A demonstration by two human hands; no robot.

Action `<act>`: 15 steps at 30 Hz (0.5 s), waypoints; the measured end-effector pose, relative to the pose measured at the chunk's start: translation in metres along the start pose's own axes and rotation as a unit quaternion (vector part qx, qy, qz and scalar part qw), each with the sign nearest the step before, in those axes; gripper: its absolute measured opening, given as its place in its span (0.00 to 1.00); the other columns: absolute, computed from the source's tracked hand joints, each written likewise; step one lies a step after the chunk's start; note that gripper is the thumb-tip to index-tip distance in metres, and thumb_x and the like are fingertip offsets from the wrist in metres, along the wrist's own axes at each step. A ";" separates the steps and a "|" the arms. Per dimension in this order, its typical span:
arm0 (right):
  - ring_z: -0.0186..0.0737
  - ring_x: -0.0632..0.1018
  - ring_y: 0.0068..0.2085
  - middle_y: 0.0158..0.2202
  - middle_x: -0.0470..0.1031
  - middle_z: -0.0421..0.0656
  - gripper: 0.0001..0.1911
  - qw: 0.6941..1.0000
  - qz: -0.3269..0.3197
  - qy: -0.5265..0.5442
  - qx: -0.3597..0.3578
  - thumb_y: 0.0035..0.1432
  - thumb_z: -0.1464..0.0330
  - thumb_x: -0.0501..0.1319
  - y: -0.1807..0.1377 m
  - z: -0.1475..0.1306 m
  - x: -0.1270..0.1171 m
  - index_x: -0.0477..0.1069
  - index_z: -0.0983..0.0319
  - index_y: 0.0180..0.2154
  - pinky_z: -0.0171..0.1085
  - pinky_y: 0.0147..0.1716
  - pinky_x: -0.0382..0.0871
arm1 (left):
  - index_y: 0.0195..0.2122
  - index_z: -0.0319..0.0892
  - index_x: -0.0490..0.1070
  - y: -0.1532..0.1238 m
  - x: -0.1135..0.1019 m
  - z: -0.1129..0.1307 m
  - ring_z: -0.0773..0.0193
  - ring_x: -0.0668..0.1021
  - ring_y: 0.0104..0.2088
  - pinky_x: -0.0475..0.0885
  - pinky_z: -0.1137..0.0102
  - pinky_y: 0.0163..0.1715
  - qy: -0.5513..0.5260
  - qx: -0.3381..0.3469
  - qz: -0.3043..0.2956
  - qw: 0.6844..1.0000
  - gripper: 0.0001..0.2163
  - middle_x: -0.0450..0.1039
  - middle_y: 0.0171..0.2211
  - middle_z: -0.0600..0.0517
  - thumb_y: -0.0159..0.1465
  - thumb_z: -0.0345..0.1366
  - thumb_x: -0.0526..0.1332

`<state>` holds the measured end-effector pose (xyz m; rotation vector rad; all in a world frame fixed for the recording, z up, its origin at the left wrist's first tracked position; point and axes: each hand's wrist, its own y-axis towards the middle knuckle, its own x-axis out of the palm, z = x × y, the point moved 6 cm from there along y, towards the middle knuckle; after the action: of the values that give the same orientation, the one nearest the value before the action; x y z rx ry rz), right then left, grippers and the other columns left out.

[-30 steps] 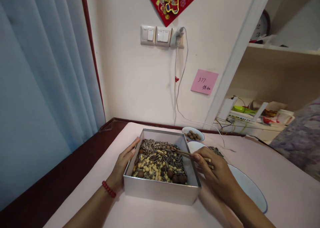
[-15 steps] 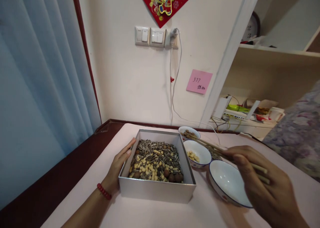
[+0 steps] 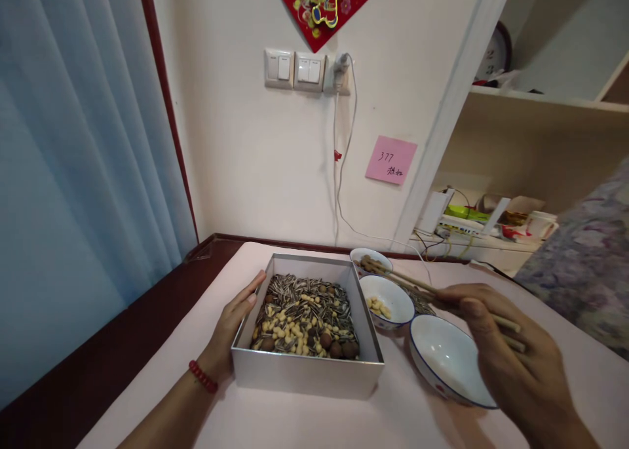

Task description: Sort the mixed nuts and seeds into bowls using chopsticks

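My left hand (image 3: 230, 328) rests with stretched fingers against the left wall of a square silver tin box (image 3: 309, 378). In the box lie striped sunflower seeds (image 3: 304, 285), pale peanuts (image 3: 289, 331) and several round brown nuts (image 3: 325, 341). My right hand (image 3: 511, 351) is closed around a pair of chopsticks (image 3: 415, 282). Their tips reach into the far bowl (image 3: 371, 252), among brown nuts (image 3: 366, 261); whether they pinch one I cannot tell. A middle bowl (image 3: 400, 305) holds a few peanuts (image 3: 378, 307). Beneath my right hand is a near bowl (image 3: 442, 354), partly covered by it.
Sunflower seeds (image 3: 420, 303) show behind the chopsticks, right of the middle bowl; their container is mostly hidden. A white cable (image 3: 378, 234) runs from the wall socket (image 3: 341, 75) down behind the bowls. Shelves (image 3: 540, 101) and flowered fabric (image 3: 580, 265) are at the right, a blue curtain (image 3: 88, 141) at the left.
My right hand and the chopsticks have shifted slightly left, with the tips still at the far bowl. The view has tilted a little; my left hand stays against the box.
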<state>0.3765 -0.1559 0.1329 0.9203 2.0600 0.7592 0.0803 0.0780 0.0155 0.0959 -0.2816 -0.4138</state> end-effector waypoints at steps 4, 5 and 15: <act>0.41 0.77 0.37 0.36 0.75 0.43 0.13 0.986 -0.162 0.022 -0.011 0.70 0.62 0.53 -0.003 -0.018 0.051 0.73 0.58 0.37 0.37 0.35 0.70 | 0.58 0.48 0.73 0.000 0.000 0.001 0.46 0.62 0.66 0.61 0.59 0.64 -0.001 0.002 0.008 1.000 0.25 0.61 0.66 0.52 0.60 0.48 0.66; 0.40 0.76 0.36 0.35 0.74 0.43 0.14 0.980 -0.198 0.013 -0.004 0.70 0.61 0.51 -0.004 -0.020 0.064 0.72 0.58 0.36 0.37 0.34 0.70 | 0.58 0.48 0.72 -0.001 0.000 0.000 0.47 0.62 0.66 0.61 0.59 0.63 -0.006 -0.001 0.005 1.000 0.25 0.61 0.66 0.52 0.60 0.48 0.66; 0.41 0.74 0.35 0.32 0.72 0.42 0.18 0.964 -0.267 0.018 0.016 0.71 0.58 0.49 0.005 -0.032 0.101 0.71 0.59 0.34 0.38 0.35 0.67 | 0.59 0.49 0.72 -0.003 0.001 -0.002 0.44 0.61 0.67 0.63 0.56 0.62 -0.028 -0.014 -0.004 0.999 0.24 0.55 0.69 0.52 0.62 0.47 0.64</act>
<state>0.3055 -0.0794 0.1149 0.3316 2.2125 0.4526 0.0805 0.0752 0.0134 0.0573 -0.3312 -0.4287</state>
